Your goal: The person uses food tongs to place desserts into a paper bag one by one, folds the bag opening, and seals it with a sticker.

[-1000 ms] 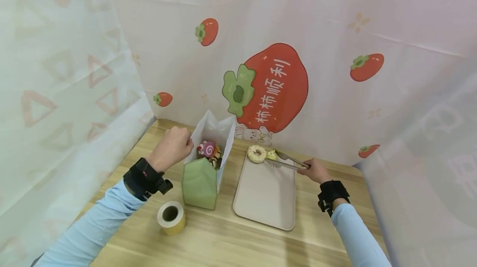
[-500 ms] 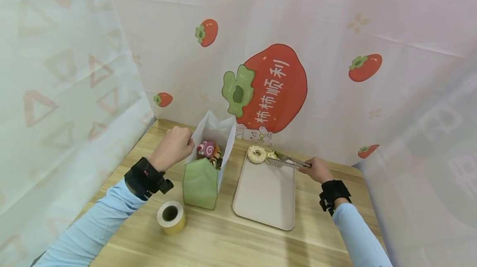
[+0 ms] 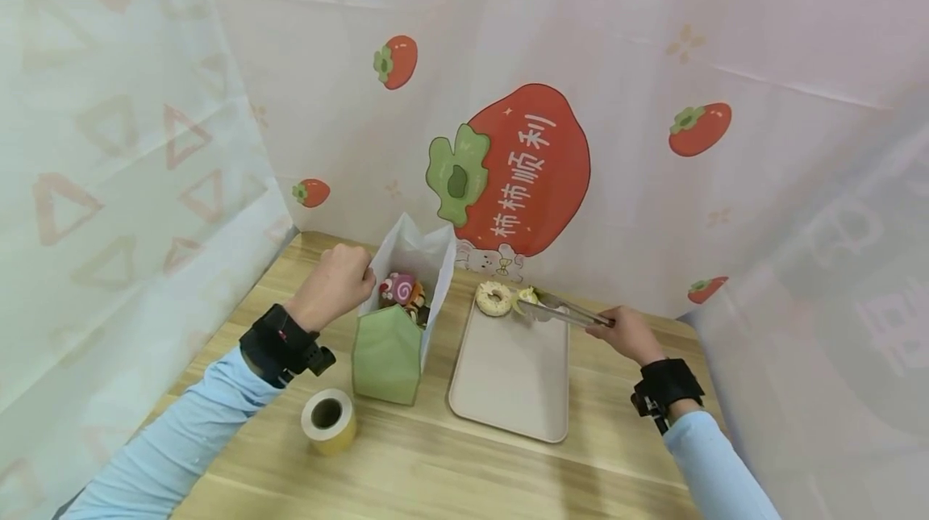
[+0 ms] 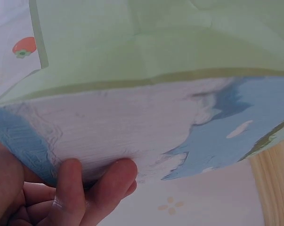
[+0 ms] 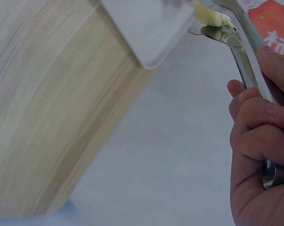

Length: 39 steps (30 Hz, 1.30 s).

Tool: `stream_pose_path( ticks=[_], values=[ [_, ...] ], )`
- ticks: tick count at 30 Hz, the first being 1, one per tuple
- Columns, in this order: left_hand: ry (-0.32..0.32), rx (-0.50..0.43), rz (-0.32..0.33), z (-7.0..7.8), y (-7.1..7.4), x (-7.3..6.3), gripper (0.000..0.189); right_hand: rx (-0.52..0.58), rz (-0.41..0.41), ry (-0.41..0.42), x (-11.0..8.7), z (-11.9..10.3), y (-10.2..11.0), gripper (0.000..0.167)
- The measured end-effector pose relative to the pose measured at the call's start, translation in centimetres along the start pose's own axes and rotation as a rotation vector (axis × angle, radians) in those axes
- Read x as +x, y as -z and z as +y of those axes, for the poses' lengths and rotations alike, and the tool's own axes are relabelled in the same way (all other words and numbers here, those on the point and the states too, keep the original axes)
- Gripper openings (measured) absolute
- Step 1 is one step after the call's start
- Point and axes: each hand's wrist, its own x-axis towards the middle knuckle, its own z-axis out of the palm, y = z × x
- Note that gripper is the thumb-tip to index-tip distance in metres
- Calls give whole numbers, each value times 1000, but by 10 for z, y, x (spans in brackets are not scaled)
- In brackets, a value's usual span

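My left hand [image 3: 332,288] pinches the left rim of an upright green-and-white paper bag [image 3: 387,360]. In the left wrist view, its fingers lie at the edge of the bag's printed side [image 4: 113,122]. Inside the bag sit a purple swirl cake [image 3: 402,291] and other pastries, partly hidden. My right hand [image 3: 628,334] grips metal tongs [image 3: 573,314], whose tips are around a small yellow pastry [image 3: 527,295] at the tray's far end. Beside it lies a ring donut [image 3: 493,308] with pale topping. Both rest on the beige tray [image 3: 508,399].
A roll of yellow tape [image 3: 332,433] stands in front of the bag, on the near left of the wooden table [image 3: 435,472]. White curtains [image 3: 624,205] with persimmon prints hang close behind and at both sides.
The tong arms have come closer together around the yellow pastry. My left hand keeps its hold on the bag rim, and the view has shifted slightly.
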Motion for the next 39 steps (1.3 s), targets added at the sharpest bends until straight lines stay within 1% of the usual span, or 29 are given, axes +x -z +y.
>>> stream_pose_path(
  ticks=[5, 8, 12, 16, 21, 23, 25, 27, 29, 31, 33, 34, 37, 39],
  values=[
    [-1, -13, 3, -1, -1, -1, 40, 66, 18, -18, -11, -13, 14, 18],
    [-4, -15, 8, -1, -1, -1, 40, 135, 25, -31, -23, -25, 24, 24],
    [-10, -12, 19, 0, -2, -1, 39, 214, 20, -23, -37, -45, 36, 36],
    [-7, -17, 18, 0, -3, -2, 38, 264, 27, 18, -44, -68, 46, 39],
    [-1, -23, 28, 1, -3, -2, 38, 285, 33, 94, -40, -102, 58, 40],
    [-4, -25, 30, 2, -3, -2, 38, 272, 19, 114, -36, -116, 61, 39],
    [-8, -28, 28, 2, -3, -2, 38, 240, 0, 133, -30, -130, 62, 34],
    [-10, -32, 26, 2, -3, -2, 38, 186, -16, 155, -22, -143, 61, 27],
    [-7, -33, 26, 3, -3, -2, 37, 119, -28, 193, -13, -157, 60, 18],
    [-4, -29, 28, 3, -4, -2, 36, 61, -37, 234, -3, -171, 59, 12],
    [-2, -24, 32, 2, -4, -2, 37, 11, -46, 282, 7, -185, 57, 15],
    [-2, -19, 34, 2, -5, -2, 37, -15, -48, 305, 11, -192, 57, 19],
    [-12, -12, 42, 2, -5, -2, 40, -71, -68, 351, 22, -213, 53, 26],
    [-20, -6, 52, 2, -4, -2, 42, -128, -96, 367, 30, -227, 50, 20]
  ],
)
